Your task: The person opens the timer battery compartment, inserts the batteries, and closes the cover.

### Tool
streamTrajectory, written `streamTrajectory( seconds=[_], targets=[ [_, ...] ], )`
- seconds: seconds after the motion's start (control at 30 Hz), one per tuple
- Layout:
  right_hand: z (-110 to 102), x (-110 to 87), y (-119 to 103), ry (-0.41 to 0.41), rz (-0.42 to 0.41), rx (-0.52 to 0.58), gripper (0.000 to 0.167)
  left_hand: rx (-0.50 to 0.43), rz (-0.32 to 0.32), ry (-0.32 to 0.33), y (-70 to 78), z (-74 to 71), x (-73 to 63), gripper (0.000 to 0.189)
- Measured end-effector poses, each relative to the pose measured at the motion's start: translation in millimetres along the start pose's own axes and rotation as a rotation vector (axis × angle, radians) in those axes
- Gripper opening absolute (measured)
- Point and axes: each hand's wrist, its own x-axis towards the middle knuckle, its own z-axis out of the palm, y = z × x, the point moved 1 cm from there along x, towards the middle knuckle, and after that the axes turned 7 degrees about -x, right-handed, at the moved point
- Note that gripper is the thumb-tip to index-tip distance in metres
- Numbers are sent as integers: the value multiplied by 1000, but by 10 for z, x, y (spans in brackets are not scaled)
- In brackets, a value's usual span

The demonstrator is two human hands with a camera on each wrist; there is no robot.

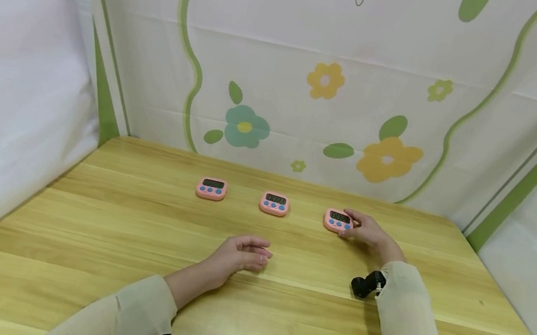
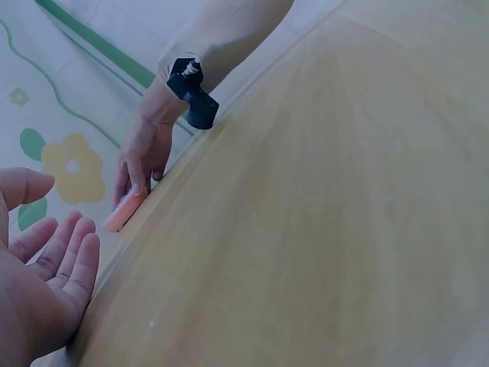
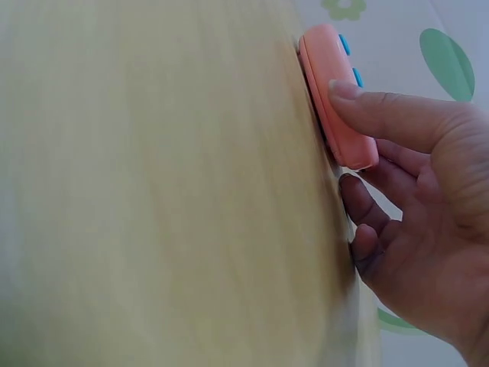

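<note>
Three pink digital timers with blue buttons lie in a row toward the back of the table: a left timer (image 1: 211, 189), a middle timer (image 1: 274, 204) and a right timer (image 1: 335, 221). My right hand (image 1: 368, 231) pinches the right timer by its right end, thumb on the near side and a finger on the far side. From the right wrist view, that timer (image 3: 328, 92) stays low at the tabletop under the thumb. My left hand (image 1: 236, 256) is held over the table in front of the middle timer, fingers relaxed and slightly bent, with nothing in it.
The wooden table (image 1: 275, 330) meets a white cloth backdrop (image 1: 272, 75) with printed flowers and green lines just behind the timers. White cloth sides stand at left and right. Black wrist cameras sit at both sleeves, the right camera (image 1: 367, 284) close over the table.
</note>
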Motion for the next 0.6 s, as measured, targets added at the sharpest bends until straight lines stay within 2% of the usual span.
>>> streamTrajectory(
  seconds=[0.4,0.6],
  targets=[
    [-17,7,4,-30,21,-63,78,0,-7,-14,4,-2,-3,41],
    [-24,-74,-83,-25,79,20,81,-7,-15,-8,5,-16,-10,42]
  ],
)
